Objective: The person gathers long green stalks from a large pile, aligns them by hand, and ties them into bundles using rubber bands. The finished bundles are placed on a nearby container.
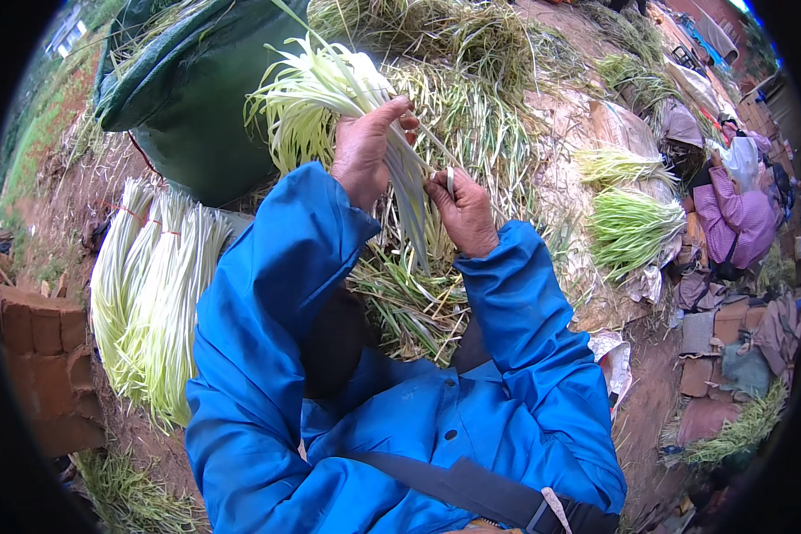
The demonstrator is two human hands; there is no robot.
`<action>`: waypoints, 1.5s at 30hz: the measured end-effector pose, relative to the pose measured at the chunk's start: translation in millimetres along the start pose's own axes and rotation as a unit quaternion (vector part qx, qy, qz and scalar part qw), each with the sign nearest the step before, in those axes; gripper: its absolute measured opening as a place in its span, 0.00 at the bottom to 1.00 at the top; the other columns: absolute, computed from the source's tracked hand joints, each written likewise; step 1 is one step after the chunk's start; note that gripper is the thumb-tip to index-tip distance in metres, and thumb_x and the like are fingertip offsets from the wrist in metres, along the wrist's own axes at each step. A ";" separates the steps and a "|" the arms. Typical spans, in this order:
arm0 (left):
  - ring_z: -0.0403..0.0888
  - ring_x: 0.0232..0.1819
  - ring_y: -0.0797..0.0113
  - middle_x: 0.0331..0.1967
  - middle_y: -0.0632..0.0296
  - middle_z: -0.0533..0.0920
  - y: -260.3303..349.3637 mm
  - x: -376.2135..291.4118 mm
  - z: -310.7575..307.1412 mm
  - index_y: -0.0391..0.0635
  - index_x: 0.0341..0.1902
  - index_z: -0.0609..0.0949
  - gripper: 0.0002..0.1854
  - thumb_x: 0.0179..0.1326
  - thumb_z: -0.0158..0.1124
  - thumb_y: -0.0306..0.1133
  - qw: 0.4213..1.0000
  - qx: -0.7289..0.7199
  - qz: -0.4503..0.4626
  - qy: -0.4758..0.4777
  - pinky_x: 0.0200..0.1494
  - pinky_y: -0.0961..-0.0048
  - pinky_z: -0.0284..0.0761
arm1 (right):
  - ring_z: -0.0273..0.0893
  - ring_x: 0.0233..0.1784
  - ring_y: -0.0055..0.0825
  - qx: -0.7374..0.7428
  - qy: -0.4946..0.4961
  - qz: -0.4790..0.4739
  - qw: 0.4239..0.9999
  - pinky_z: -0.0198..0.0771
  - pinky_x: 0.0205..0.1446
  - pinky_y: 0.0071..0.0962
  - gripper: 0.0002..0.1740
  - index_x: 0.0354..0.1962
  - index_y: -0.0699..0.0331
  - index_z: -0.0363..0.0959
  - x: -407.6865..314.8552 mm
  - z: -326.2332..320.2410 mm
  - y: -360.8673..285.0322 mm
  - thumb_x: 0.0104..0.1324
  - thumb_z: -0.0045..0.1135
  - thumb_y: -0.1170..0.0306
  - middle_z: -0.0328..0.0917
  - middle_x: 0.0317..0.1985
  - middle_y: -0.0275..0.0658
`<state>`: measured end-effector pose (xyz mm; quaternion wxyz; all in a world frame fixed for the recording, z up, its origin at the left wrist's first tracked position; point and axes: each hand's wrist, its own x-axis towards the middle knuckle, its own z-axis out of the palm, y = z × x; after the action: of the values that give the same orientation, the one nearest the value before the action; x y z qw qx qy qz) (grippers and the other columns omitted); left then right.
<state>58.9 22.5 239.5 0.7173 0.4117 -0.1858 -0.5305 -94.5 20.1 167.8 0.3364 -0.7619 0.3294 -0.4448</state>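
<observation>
My left hand (372,148) is closed around a bunch of pale yellow-green leafy stalks, likely blanched chives (344,80), whose leaf ends fan out to the upper left. The white stem ends hang down between my hands. Just right of the stems, my right hand (459,203) pinches a thin pale stalk between thumb and fingers; part of it lies over a finger. Trimmed leaves and straw (417,307) lie on the ground beneath both hands. Tied bundles of long white stalks (157,294) lie to the left of my blue sleeve, with thin red bands near their upper ends.
A large dark green sack (203,127) stands at upper left. Brick stacks (47,354) are at the left edge. Two leafy bundles (634,223) lie on sheeting to the right, near a seated person in a checked pink top (737,217). Heaped straw (440,40) lies ahead.
</observation>
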 end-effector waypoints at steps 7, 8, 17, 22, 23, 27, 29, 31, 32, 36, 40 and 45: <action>0.76 0.26 0.70 0.26 0.62 0.78 -5.0 1.0 -7.9 0.40 0.35 0.76 0.08 0.52 0.62 0.28 0.999 0.036 -0.015 0.007 0.30 0.72 0.72 | 0.67 0.24 0.33 -0.040 -0.027 0.028 0.998 0.63 0.28 0.28 0.10 0.30 0.67 0.66 -16.0 -5.9 -5.0 0.63 0.50 0.68 0.67 0.23 0.41; 0.76 0.26 0.70 0.26 0.62 0.78 -4.9 1.9 -9.8 0.40 0.35 0.76 0.08 0.53 0.62 0.28 0.999 0.044 -0.011 -0.001 0.30 0.72 0.72 | 0.66 0.25 0.27 0.039 -0.057 0.077 0.995 0.63 0.29 0.26 0.10 0.30 0.67 0.66 -19.0 -9.3 -5.9 0.64 0.49 0.67 0.67 0.24 0.37; 0.77 0.26 0.70 0.25 0.63 0.78 -6.9 7.2 -18.2 0.41 0.35 0.76 0.08 0.53 0.63 0.28 0.998 0.064 0.017 0.021 0.31 0.71 0.75 | 0.69 0.27 0.18 0.135 -0.034 0.119 0.983 0.66 0.31 0.18 0.11 0.31 0.69 0.71 -34.8 -13.8 -4.9 0.63 0.52 0.67 0.74 0.29 0.35; 0.75 0.27 0.69 0.24 0.59 0.76 -8.7 6.1 -14.8 0.37 0.33 0.76 0.07 0.53 0.60 0.27 0.996 0.062 0.054 0.031 0.31 0.71 0.71 | 0.72 0.27 0.38 -0.153 0.003 -0.062 0.986 0.67 0.30 0.32 0.12 0.32 0.64 0.71 -33.2 7.2 -3.0 0.51 0.62 0.70 0.71 0.26 0.42; 0.75 0.27 0.69 0.24 0.59 0.76 -9.3 5.9 -14.1 0.37 0.33 0.75 0.06 0.53 0.59 0.26 0.997 0.052 0.051 0.035 0.31 0.71 0.72 | 0.72 0.28 0.39 -0.196 0.011 -0.078 0.977 0.67 0.30 0.33 0.13 0.32 0.64 0.70 -32.7 9.8 -2.0 0.50 0.62 0.70 0.71 0.26 0.41; 0.77 0.28 0.68 0.28 0.60 0.77 -10.5 6.2 -13.4 0.38 0.37 0.75 0.09 0.54 0.61 0.27 0.997 0.047 0.045 0.036 0.32 0.69 0.76 | 0.72 0.29 0.39 -0.229 0.023 -0.076 0.970 0.67 0.29 0.35 0.13 0.30 0.63 0.69 -28.8 16.1 5.2 0.47 0.62 0.70 0.69 0.27 0.41; 0.77 0.29 0.68 0.28 0.60 0.77 -11.7 6.1 -14.0 0.38 0.37 0.75 0.09 0.55 0.61 0.27 0.997 0.046 0.041 0.035 0.32 0.69 0.76 | 0.71 0.28 0.40 -0.229 0.044 -0.086 0.969 0.67 0.29 0.36 0.11 0.29 0.64 0.69 -27.5 18.6 9.6 0.49 0.61 0.70 0.69 0.26 0.42; 0.77 0.29 0.67 0.28 0.60 0.77 -12.9 7.4 -15.3 0.38 0.37 0.75 0.09 0.55 0.61 0.27 0.997 0.044 0.044 0.038 0.33 0.69 0.76 | 0.71 0.28 0.40 -0.234 0.051 -0.091 0.967 0.67 0.29 0.36 0.10 0.29 0.64 0.69 -27.4 20.9 13.8 0.51 0.61 0.70 0.69 0.26 0.42; 0.77 0.29 0.67 0.28 0.59 0.77 -14.1 8.2 -16.3 0.38 0.37 0.75 0.09 0.55 0.61 0.27 0.997 0.043 0.044 0.039 0.33 0.69 0.76 | 0.71 0.28 0.40 -0.226 0.063 -0.104 0.966 0.67 0.29 0.35 0.09 0.29 0.64 0.70 -27.5 21.5 15.8 0.52 0.60 0.70 0.70 0.26 0.42; 0.78 0.30 0.66 0.28 0.59 0.78 -19.5 14.4 -22.8 0.38 0.37 0.76 0.08 0.55 0.61 0.28 0.997 0.060 0.043 0.035 0.35 0.67 0.77 | 0.71 0.30 0.41 -0.184 0.055 -0.078 0.978 0.66 0.31 0.37 0.07 0.29 0.63 0.70 -30.5 22.5 24.0 0.53 0.58 0.71 0.70 0.26 0.41; 0.76 0.30 0.67 0.27 0.60 0.78 -29.0 23.5 -24.3 0.38 0.34 0.77 0.07 0.53 0.59 0.27 0.995 0.067 0.070 0.009 0.34 0.69 0.73 | 0.70 0.27 0.40 -0.187 0.029 -0.078 0.979 0.65 0.28 0.36 0.06 0.28 0.64 0.70 -35.9 22.1 31.8 0.53 0.57 0.71 0.68 0.24 0.41; 0.72 0.24 0.72 0.22 0.63 0.76 -35.5 25.1 -30.5 0.39 0.28 0.77 0.05 0.52 0.58 0.29 0.990 0.124 0.066 0.001 0.26 0.74 0.68 | 0.65 0.24 0.24 0.054 -0.089 0.036 0.994 0.62 0.28 0.22 0.08 0.30 0.69 0.67 -44.8 11.6 29.9 0.59 0.55 0.72 0.63 0.22 0.36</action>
<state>67.9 8.1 189.2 0.6944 0.4847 -0.2762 -0.4545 -107.4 41.9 118.9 0.4212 -0.7665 0.3008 -0.3804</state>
